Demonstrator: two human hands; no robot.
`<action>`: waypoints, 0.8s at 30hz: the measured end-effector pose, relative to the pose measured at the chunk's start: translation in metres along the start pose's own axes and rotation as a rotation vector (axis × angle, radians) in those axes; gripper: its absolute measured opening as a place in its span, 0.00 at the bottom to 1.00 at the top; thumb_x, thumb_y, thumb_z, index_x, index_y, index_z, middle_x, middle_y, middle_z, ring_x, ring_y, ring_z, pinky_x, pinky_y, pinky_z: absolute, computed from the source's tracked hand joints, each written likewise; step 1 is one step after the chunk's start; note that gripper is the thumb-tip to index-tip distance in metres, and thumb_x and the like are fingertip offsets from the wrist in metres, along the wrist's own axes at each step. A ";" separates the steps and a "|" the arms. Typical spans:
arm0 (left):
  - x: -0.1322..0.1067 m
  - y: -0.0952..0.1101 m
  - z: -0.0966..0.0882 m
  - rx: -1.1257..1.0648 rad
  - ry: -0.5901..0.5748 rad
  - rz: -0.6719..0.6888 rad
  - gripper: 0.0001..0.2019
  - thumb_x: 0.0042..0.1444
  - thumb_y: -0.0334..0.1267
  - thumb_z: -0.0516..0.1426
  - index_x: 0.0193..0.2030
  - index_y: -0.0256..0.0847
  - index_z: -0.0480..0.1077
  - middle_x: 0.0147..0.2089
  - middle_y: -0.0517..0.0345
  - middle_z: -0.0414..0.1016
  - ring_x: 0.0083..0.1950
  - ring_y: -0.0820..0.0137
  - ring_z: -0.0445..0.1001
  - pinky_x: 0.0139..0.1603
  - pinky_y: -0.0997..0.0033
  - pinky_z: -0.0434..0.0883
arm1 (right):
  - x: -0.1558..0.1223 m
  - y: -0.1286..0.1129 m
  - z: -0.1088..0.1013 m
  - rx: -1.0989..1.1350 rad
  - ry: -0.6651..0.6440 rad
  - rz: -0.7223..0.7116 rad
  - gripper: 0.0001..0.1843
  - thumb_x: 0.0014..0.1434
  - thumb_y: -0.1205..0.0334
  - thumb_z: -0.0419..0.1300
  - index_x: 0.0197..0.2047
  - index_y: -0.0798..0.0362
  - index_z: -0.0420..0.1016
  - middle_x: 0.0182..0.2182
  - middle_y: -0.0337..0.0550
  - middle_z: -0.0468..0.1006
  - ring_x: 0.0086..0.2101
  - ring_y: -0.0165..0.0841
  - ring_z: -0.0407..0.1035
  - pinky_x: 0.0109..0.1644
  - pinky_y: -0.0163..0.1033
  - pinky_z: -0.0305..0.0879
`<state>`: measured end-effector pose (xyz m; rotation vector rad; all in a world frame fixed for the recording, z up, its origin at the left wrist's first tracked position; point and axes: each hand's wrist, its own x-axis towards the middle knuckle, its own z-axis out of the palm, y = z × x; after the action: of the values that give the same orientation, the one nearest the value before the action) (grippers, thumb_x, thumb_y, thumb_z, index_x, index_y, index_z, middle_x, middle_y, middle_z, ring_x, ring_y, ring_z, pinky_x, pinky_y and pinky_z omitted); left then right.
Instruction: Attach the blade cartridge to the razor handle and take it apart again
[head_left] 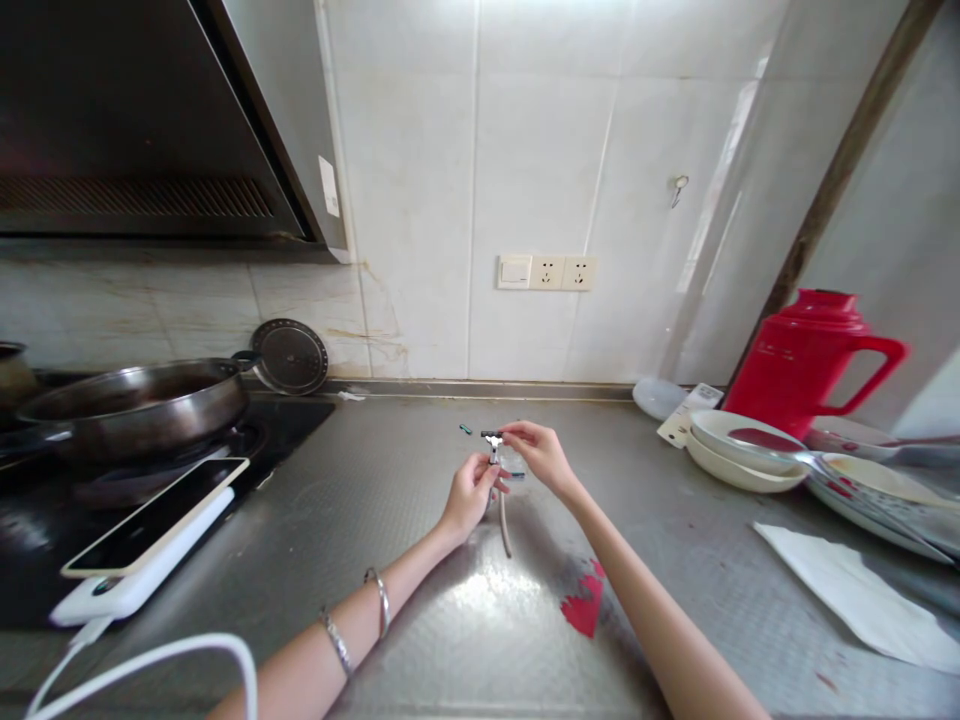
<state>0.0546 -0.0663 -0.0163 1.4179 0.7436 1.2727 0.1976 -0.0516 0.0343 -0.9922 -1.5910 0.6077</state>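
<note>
Over the steel counter point(420, 600) both my hands meet on a small razor point(498, 480). My left hand point(471, 495) is closed round its neck, with the slim handle hanging down below my fingers. My right hand point(541, 455) pinches the dark head at the top. A small dark piece point(466, 429) lies on the counter just to the left of the razor head. Two bangles sit on my left wrist.
A phone on a white power bank point(142, 545) with a white cable lies at the left beside a pan point(135, 405) on the stove. At the right stand a red jug point(806, 360), stacked plates point(742, 450) and white paper point(855, 590). A red scrap point(585, 605) lies between my forearms.
</note>
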 end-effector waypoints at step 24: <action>-0.001 0.006 0.003 -0.027 0.041 -0.064 0.15 0.49 0.48 0.57 0.35 0.37 0.62 0.30 0.53 0.76 0.24 0.70 0.75 0.22 0.76 0.63 | -0.001 0.002 -0.001 -0.067 -0.018 -0.022 0.10 0.52 0.59 0.57 0.33 0.54 0.76 0.31 0.44 0.79 0.34 0.34 0.72 0.40 0.38 0.66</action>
<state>0.0560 -0.0695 -0.0106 1.3396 0.7906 1.2612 0.1996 -0.0512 0.0328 -1.0201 -1.6451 0.5534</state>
